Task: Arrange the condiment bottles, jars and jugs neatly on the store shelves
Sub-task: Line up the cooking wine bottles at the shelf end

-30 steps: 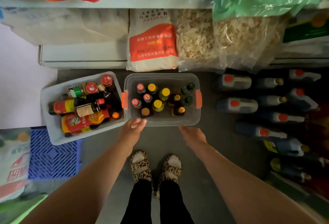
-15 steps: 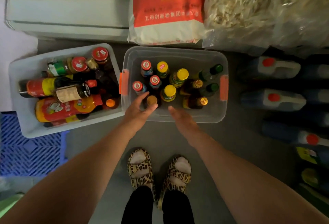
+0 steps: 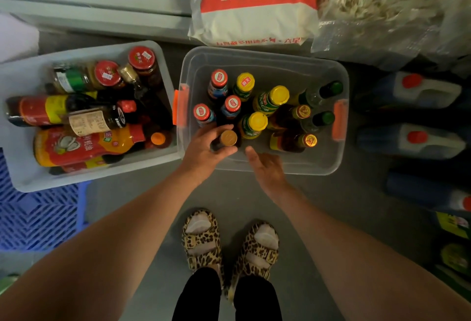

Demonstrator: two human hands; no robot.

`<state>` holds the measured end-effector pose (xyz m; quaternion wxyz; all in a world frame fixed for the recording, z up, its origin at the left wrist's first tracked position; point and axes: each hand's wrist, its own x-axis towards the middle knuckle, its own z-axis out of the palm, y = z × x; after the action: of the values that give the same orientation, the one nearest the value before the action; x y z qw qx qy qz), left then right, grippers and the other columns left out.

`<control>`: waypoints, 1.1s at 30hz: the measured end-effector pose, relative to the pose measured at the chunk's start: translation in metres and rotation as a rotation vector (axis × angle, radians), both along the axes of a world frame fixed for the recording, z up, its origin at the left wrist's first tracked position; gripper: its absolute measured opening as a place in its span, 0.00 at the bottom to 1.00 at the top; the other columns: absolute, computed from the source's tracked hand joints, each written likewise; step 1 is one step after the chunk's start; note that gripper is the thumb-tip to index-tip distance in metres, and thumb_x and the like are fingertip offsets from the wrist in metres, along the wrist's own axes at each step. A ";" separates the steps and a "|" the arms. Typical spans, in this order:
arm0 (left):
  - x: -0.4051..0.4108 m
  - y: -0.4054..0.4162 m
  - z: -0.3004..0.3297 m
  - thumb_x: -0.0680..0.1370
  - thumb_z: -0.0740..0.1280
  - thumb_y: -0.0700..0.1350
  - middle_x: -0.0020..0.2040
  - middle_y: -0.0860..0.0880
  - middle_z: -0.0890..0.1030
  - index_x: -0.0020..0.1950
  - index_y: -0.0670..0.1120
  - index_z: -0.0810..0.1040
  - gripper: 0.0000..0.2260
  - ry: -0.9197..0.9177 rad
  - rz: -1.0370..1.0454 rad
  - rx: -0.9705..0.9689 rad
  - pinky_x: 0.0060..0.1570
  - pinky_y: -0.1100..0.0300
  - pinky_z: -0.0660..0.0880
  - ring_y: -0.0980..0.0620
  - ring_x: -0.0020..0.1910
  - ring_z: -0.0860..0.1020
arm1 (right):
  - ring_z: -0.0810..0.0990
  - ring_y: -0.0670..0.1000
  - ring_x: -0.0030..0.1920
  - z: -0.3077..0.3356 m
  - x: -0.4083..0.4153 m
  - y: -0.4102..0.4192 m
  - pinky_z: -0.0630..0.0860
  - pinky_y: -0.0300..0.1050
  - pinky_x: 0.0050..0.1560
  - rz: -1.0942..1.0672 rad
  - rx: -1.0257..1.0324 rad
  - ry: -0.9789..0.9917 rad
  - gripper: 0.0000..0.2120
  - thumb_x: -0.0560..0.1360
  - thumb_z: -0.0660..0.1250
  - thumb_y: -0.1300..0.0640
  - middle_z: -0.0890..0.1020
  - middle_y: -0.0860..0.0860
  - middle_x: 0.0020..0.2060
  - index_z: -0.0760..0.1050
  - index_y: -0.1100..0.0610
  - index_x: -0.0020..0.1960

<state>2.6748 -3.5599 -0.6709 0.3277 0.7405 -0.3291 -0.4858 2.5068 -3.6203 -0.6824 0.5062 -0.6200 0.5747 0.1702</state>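
A clear plastic bin with orange latches stands on the floor ahead of me, holding several upright bottles with red, yellow, gold and green caps. My left hand curls around a dark bottle with a gold cap at the bin's near left corner. Just right of it, my right hand reaches over the near rim with relaxed fingers and holds nothing. A second grey bin on the left holds several bottles and jars, some lying on their sides.
Dark jugs with red caps lie in rows on the shelf at right. A flour sack and a bag of dried strips stand behind the bins. A blue crate sits at lower left. My feet in leopard slippers stand on grey floor.
I have bent closer to the bins. My left hand went from the bin's near rim onto the gold-capped bottle and closed around it. My right hand moved forward over the rim.
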 end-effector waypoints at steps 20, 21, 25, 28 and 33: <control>0.042 -0.039 0.192 0.76 0.72 0.53 0.65 0.58 0.74 0.66 0.52 0.78 0.19 0.169 -0.140 0.047 0.56 0.79 0.66 0.71 0.61 0.65 | 0.57 0.55 0.79 0.178 0.004 -0.012 0.57 0.59 0.77 -0.197 0.240 -0.230 0.41 0.75 0.62 0.31 0.57 0.48 0.81 0.50 0.43 0.81; 0.044 -0.041 0.215 0.76 0.72 0.53 0.65 0.55 0.77 0.64 0.51 0.79 0.18 0.206 -0.102 0.046 0.62 0.69 0.71 0.63 0.64 0.71 | 0.59 0.53 0.79 0.197 0.007 -0.014 0.59 0.60 0.76 -0.210 0.242 -0.293 0.42 0.74 0.66 0.33 0.59 0.47 0.80 0.50 0.42 0.81; 0.054 -0.050 0.324 0.79 0.69 0.49 0.56 0.53 0.85 0.60 0.48 0.82 0.11 0.319 0.028 -0.066 0.58 0.60 0.77 0.56 0.57 0.81 | 0.78 0.46 0.65 0.283 0.015 -0.025 0.76 0.40 0.58 -0.189 0.290 -0.452 0.31 0.74 0.74 0.47 0.80 0.42 0.64 0.66 0.41 0.74; 0.060 -0.060 0.412 0.79 0.68 0.53 0.56 0.53 0.84 0.59 0.49 0.82 0.13 0.241 0.146 -0.153 0.59 0.60 0.75 0.56 0.57 0.81 | 0.83 0.50 0.59 0.362 0.019 -0.029 0.80 0.37 0.51 -0.140 0.334 -0.554 0.22 0.75 0.75 0.53 0.84 0.48 0.59 0.75 0.47 0.67; 0.075 -0.066 0.558 0.78 0.68 0.57 0.49 0.53 0.86 0.53 0.48 0.84 0.14 0.135 0.274 -0.267 0.52 0.59 0.77 0.55 0.52 0.83 | 0.81 0.61 0.63 0.494 0.029 -0.032 0.75 0.62 0.66 -0.108 0.216 -0.718 0.29 0.70 0.77 0.56 0.83 0.58 0.61 0.74 0.59 0.68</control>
<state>2.7498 -3.6263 -0.1131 0.5072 0.6942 -0.2640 -0.4372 2.5358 -3.6524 -0.1884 0.7460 -0.5522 0.3712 -0.0253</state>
